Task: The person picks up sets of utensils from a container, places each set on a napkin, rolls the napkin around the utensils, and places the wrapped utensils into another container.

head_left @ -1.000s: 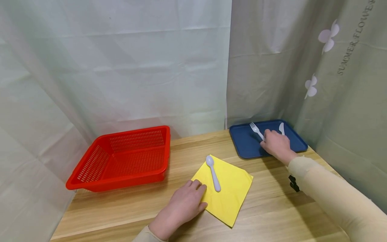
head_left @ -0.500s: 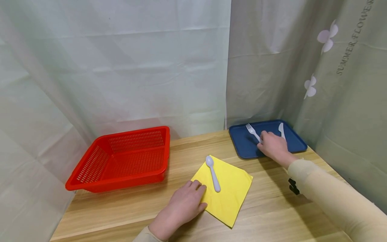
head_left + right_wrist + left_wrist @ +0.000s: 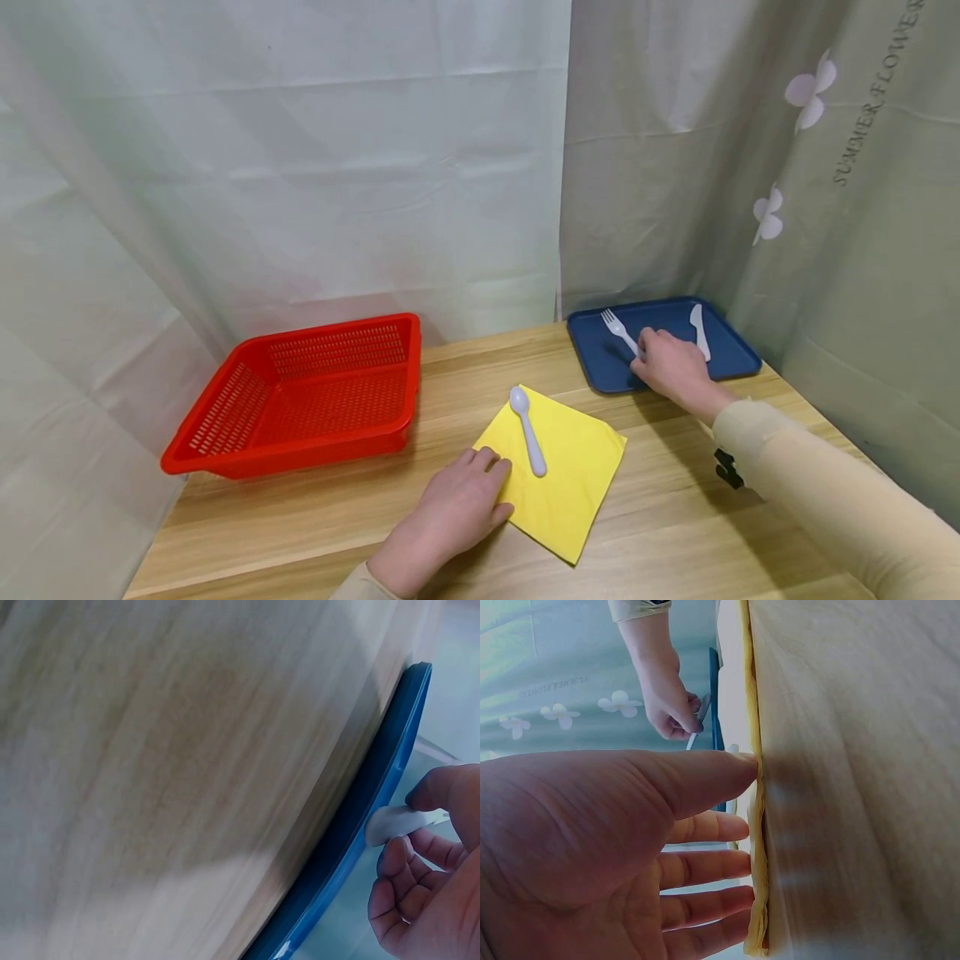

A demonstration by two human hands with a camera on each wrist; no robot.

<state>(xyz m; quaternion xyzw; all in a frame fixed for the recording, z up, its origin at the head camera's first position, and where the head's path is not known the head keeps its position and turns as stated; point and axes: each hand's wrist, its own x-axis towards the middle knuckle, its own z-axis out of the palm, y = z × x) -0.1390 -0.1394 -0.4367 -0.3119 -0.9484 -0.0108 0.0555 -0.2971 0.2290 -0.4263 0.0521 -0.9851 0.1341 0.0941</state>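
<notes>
My left hand [image 3: 461,500] rests on the left edge of a folded yellow napkin [image 3: 577,475]; in the left wrist view its fingertips touch the napkin's edge. On the napkin lies a white plastic spoon [image 3: 529,433], bowl pointing away, just right of those fingers. My right hand [image 3: 675,364] pinches a white plastic fork [image 3: 617,325] over the blue tray [image 3: 600,367], tines pointing to the back left. In the right wrist view the end of the fork's handle [image 3: 391,823] shows between thumb and fingers. A white plastic knife [image 3: 700,329] lies on the tray, right of the fork.
A red perforated plastic basket [image 3: 322,450] stands on the left of the wooden table [image 3: 300,517]. Pale curtains [image 3: 337,167] hang close behind the table and at both sides; the tray's far right corner sits near them.
My right hand has shifted slightly left across the tray with the fork, so its gap from the knife is wider and more of the knife shows. The left hand stays put on the napkin.
</notes>
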